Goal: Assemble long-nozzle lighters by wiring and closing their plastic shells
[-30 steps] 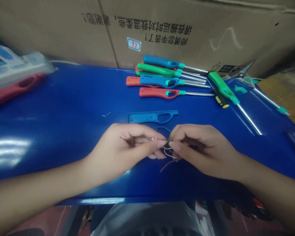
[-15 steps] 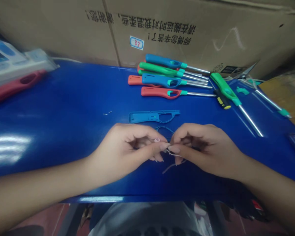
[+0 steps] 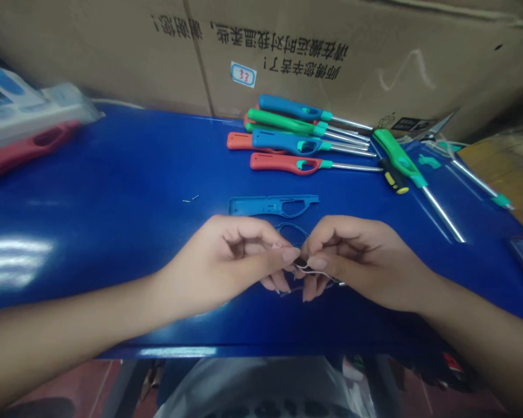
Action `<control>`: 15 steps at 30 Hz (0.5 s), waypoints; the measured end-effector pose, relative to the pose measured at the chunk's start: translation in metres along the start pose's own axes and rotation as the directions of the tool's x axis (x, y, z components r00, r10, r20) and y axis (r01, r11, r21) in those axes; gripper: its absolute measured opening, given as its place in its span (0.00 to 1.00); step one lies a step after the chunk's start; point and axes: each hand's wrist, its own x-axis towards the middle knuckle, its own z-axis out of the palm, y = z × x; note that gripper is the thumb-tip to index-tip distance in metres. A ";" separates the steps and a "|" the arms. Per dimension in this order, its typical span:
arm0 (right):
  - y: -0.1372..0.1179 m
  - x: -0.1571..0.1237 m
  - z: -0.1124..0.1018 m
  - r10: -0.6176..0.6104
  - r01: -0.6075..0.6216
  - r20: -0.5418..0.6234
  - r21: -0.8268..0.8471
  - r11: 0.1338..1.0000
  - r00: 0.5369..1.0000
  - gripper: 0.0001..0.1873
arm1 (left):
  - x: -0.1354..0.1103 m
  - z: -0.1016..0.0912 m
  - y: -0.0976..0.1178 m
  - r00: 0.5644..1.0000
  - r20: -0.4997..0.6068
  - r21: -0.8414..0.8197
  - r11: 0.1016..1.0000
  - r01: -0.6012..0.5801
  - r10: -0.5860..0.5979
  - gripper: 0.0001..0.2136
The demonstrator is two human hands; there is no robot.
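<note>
My left hand (image 3: 230, 264) and my right hand (image 3: 370, 264) meet over the front of the blue table, thumbs and forefingers pinched close together. Between them runs a thin white wire (image 3: 317, 271), its far end passing under my right hand. A small pale piece (image 3: 276, 246) shows at my left fingers; most of it is hidden. The exact part at the wire's end is too covered to make out. Just beyond my hands lies an open blue lighter casing half (image 3: 255, 207). Another blue casing part (image 3: 293, 226) is partly covered by my fingers.
Several long-nosed lighters (image 3: 287, 164) lie in a pile by the cardboard box (image 3: 113, 52). A green lighter (image 3: 398, 155) rests across a black-and-yellow handle (image 3: 394, 177). Two tiny screws (image 3: 194, 197) are left of centre. A red casing (image 3: 35, 148) sits far left.
My fingers have shifted slightly at the wire, with both thumbs a little further apart. The loose end below has moved, and a small bright tip now shows under my right hand.
</note>
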 end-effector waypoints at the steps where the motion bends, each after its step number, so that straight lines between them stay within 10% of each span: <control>1: 0.000 0.000 0.000 0.004 -0.004 -0.004 0.002 1.000 1.000 0.11 | 0.001 0.000 0.000 1.000 0.004 -0.014 1.000 0.009 -0.009 0.06; 15: -0.003 0.001 -0.006 0.072 -0.072 -0.002 0.056 0.996 0.997 0.16 | 0.000 -0.006 -0.004 0.973 0.027 0.165 0.959 -0.232 0.231 0.08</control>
